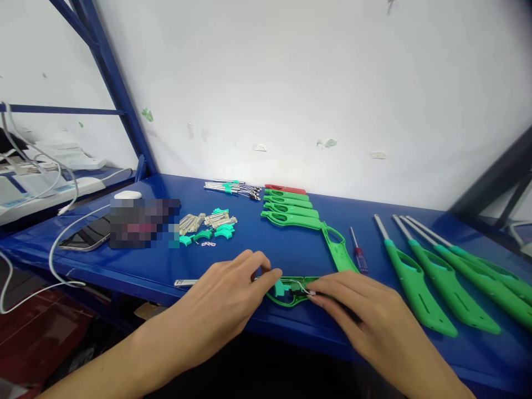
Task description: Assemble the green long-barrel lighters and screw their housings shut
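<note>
At the table's front edge lies an open green lighter shell (286, 304), with a teal trigger (280, 288) and dark parts inside. A thin white wire (300, 285) curves over these parts. My left hand (233, 293) grips the shell's front end between thumb and fingers, and a metal tube (185, 282) sticks out to its left. My right hand (366, 310) pinches the wire's pale end with thumb and forefinger above the shell; its palm hides the shell's rear. Just behind lies a loose green shell half (343, 257), near a screwdriver (359, 252).
Several finished green lighters (432, 293) lie at right. Further back are stacked shell halves (291, 213) and metal tubes with wires (226, 187). Teal triggers (224, 230) and clear fuel tanks (192, 223) sit left of centre. A phone (89, 233) and white cable (52, 257) lie at far left.
</note>
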The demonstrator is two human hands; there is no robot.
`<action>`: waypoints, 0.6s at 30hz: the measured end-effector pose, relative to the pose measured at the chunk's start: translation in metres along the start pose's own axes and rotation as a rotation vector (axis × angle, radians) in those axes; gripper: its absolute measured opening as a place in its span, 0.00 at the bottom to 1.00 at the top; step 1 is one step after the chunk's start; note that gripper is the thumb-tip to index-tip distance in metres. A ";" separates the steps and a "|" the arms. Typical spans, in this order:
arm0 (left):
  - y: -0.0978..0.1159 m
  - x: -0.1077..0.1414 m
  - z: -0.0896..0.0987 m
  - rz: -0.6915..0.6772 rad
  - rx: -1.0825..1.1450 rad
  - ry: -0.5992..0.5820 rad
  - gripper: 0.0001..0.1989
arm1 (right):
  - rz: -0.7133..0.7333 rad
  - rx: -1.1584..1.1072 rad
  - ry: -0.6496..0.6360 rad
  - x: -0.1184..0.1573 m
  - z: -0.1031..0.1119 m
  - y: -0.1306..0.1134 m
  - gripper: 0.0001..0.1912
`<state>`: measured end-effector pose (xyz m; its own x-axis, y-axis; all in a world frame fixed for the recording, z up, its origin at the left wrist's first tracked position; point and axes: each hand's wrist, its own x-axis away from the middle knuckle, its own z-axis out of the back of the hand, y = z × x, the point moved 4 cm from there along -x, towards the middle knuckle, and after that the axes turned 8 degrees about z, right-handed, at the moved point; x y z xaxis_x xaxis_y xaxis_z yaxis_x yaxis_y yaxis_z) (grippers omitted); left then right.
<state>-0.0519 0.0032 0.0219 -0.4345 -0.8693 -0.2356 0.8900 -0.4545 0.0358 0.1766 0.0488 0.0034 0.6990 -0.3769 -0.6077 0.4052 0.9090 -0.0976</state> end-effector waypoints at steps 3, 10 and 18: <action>0.000 -0.001 -0.001 -0.020 -0.004 0.034 0.25 | -0.011 -0.015 -0.007 0.000 0.000 0.000 0.08; 0.003 -0.003 0.000 -0.011 0.068 0.130 0.20 | -0.031 -0.034 -0.012 0.001 0.001 0.000 0.07; 0.002 -0.004 -0.009 0.028 0.196 0.201 0.17 | -0.037 -0.050 0.002 0.002 0.000 0.000 0.07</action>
<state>-0.0476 0.0076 0.0142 -0.3567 -0.8350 -0.4190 0.8490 -0.4769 0.2276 0.1782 0.0475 0.0021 0.6828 -0.4102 -0.6046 0.4009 0.9022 -0.1593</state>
